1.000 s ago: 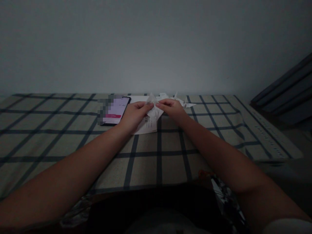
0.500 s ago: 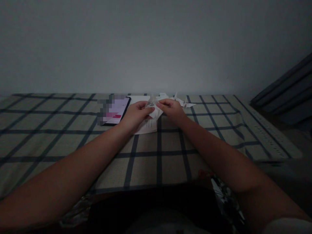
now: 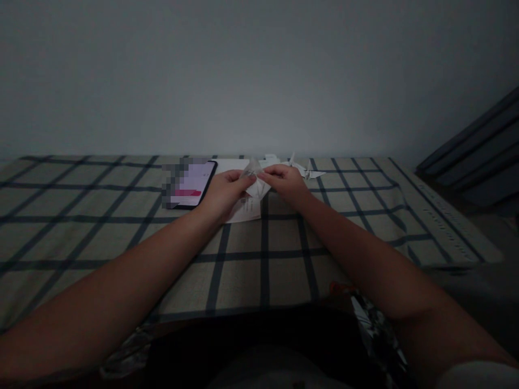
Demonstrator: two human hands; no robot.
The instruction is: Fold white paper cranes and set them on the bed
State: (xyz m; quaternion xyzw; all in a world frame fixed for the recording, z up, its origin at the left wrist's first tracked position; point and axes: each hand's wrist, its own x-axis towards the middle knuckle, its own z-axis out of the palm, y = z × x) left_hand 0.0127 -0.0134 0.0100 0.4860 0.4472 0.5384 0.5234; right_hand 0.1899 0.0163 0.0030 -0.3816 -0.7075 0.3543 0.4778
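Observation:
A piece of folded white paper (image 3: 259,189) is pinched between both hands above the far part of the table. My left hand (image 3: 227,189) grips its left side, the thumb lying on the front of the folds. On the other side, my right hand (image 3: 286,179) pinches the paper's upper right part between thumb and fingers. Beneath it lies a printed sheet of paper (image 3: 247,212), partly hidden by my left hand. White folded paper cranes (image 3: 310,172) sit just beyond my right hand.
A phone (image 3: 192,186) with a lit screen lies left of my left hand, partly blurred out. A checked cloth (image 3: 284,281) covers the table. The wall (image 3: 259,81) rises behind its far edge. A dark ridged surface (image 3: 478,146) stands at the right.
My left thumb and my right fingertips have shifted slightly on the folded paper, which has tilted a little. The phone and cranes stay where they were.

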